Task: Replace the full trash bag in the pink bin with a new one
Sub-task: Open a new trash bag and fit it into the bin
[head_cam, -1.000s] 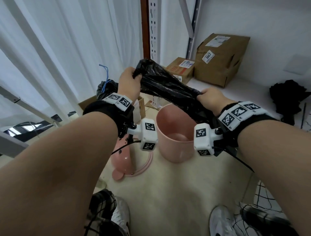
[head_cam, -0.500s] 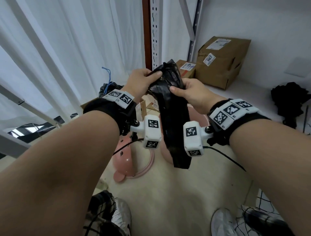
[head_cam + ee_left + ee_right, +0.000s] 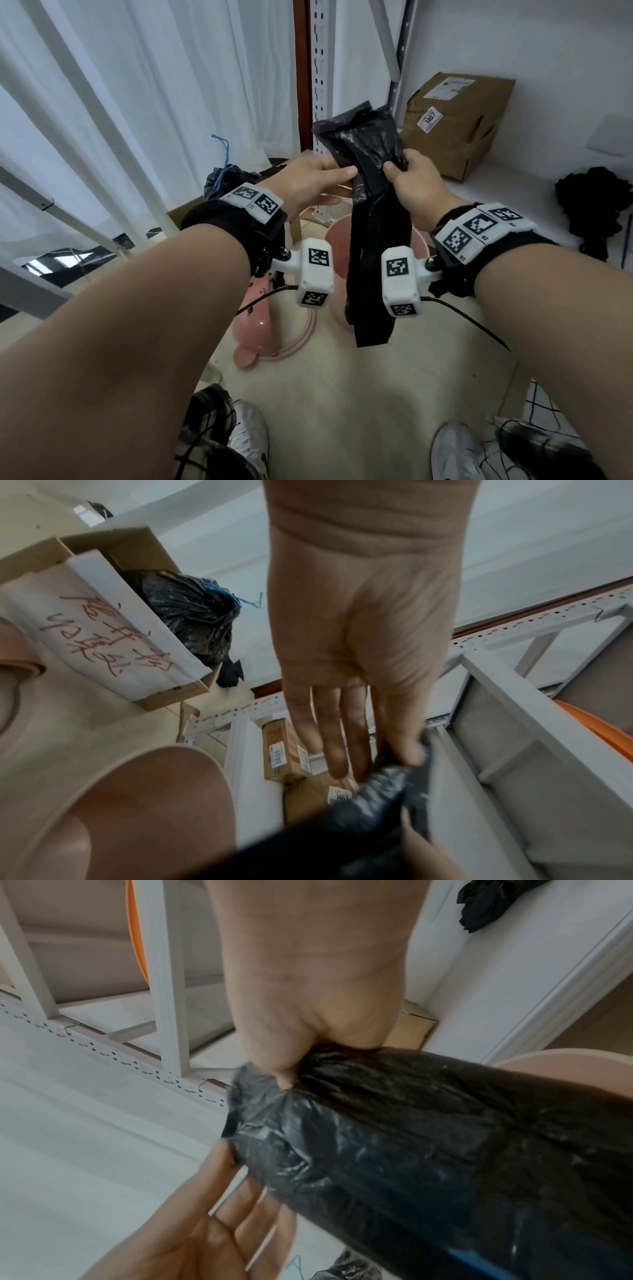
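A new black trash bag (image 3: 373,240) hangs as a long folded strip above the pink bin (image 3: 335,236), which stands on the floor with no liner showing. My left hand (image 3: 342,171) pinches the bag's upper edge between thumb and forefinger, the other fingers (image 3: 335,750) straight. Just to its right, my right hand (image 3: 397,168) grips the bag (image 3: 411,1137) in curled fingers (image 3: 284,1069). The bin (image 3: 154,791) shows below my left hand in the left wrist view. The full bag (image 3: 222,178), tied with blue string, sits in a cardboard box (image 3: 103,620) at the left.
The bin's pink lid (image 3: 260,329) lies on the floor left of the bin. A shelf upright (image 3: 320,68) and cardboard boxes (image 3: 455,120) stand behind it. White curtains (image 3: 137,102) hang at the left, a black cloth (image 3: 592,205) lies at the right, my shoes (image 3: 455,455) are below.
My hands, spread apart with the bag stretched between them a second ago, have come together. The bag now hangs as a narrow strip and sits slightly higher.
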Demonstrator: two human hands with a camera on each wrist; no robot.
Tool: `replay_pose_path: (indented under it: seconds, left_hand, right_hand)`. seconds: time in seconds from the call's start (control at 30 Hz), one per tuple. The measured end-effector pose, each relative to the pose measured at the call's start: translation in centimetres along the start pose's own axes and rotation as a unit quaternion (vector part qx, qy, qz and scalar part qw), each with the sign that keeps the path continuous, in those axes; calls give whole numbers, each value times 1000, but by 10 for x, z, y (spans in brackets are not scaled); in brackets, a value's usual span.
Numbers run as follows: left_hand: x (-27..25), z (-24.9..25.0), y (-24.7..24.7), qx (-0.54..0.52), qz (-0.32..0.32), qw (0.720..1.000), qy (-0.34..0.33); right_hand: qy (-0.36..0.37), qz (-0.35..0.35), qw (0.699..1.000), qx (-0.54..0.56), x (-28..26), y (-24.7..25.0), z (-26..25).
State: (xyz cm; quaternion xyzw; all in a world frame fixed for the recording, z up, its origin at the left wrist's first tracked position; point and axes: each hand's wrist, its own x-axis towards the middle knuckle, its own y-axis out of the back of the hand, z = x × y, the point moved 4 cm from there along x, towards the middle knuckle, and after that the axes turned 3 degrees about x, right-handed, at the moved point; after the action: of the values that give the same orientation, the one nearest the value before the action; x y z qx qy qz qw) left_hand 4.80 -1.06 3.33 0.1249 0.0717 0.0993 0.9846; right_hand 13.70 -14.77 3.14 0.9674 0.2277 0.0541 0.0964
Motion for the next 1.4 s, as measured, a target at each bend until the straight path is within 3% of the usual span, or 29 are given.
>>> replay_pose_path:
  seconds: [0.07, 0.13, 0.2, 0.27, 0.33, 0.5, 0.67, 0.83, 0.97, 1.17, 1.4]
  left_hand:
    - [3, 3, 2, -8, 56, 998, -7]
    - [4, 5, 7, -13, 128, 992, -7]
    - [4, 6, 10, -12, 177, 984, -16]
    - [6, 7, 6, -17, 171, 985, -28]
    - [7, 9, -1, -22, 146, 988, -39]
    - [5, 16, -8, 12, 143, 987, -72]
    - [5, 12, -17, -6, 108, 992, -71]
    - [6, 14, -8, -8, 168, 983, -70]
    - [8, 13, -6, -11, 169, 984, -56]
    - [8, 12, -17, -77, 113, 988, -71]
    - [7, 12, -13, -28, 130, 989, -72]
  right_hand:
    - [8, 35, 998, -56, 3, 2, 3]
    - [51, 105, 975, -188, 4, 7, -3]
    - [102, 92, 969, -203, 1, 2, -11]
    - [85, -17, 989, -119, -5, -13, -10]
    - [50, -72, 993, -73, -11, -25, -7]
    - [52, -45, 997, -40, -9, -24, -9]
    - [64, -75, 995, 6, -13, -22, -15]
    - [75, -68, 995, -9, -12, -24, -16]
    - [20, -100, 992, 71, -13, -25, -12]
    - [15, -56, 998, 22, -7, -23, -9]
    - [37, -104, 994, 5, -12, -28, -12]
